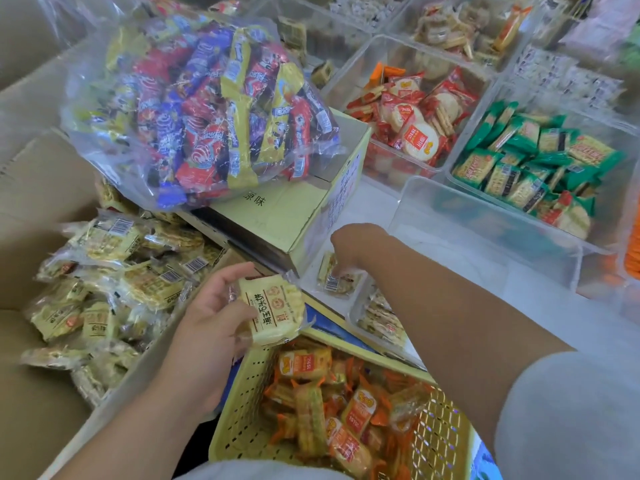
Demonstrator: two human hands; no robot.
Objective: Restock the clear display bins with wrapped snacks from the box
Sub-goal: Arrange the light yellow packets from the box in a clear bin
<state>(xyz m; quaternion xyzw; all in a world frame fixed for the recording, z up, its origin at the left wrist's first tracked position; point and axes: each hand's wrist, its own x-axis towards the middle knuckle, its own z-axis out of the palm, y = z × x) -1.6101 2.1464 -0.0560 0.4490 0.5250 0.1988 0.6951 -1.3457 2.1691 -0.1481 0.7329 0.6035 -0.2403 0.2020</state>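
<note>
Left hand (214,317) grips yellow wrapped snack (273,310), long side running near-to-far, above yellow basket (242,410) rim. Near-empty clear bin (311,271) lies just beyond, up and right. Right hand (349,251) is nearer, reaching into bin, fingers down on packet (337,282); grip not discernible. Cardboard box (45,188) of matching snacks at left. Fuller bins behind.

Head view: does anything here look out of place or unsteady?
Yes. The big clear bag of sweets lies tilted on the yellow carton and hangs over its left edge, above the open box of packets. It could slide off.
</note>
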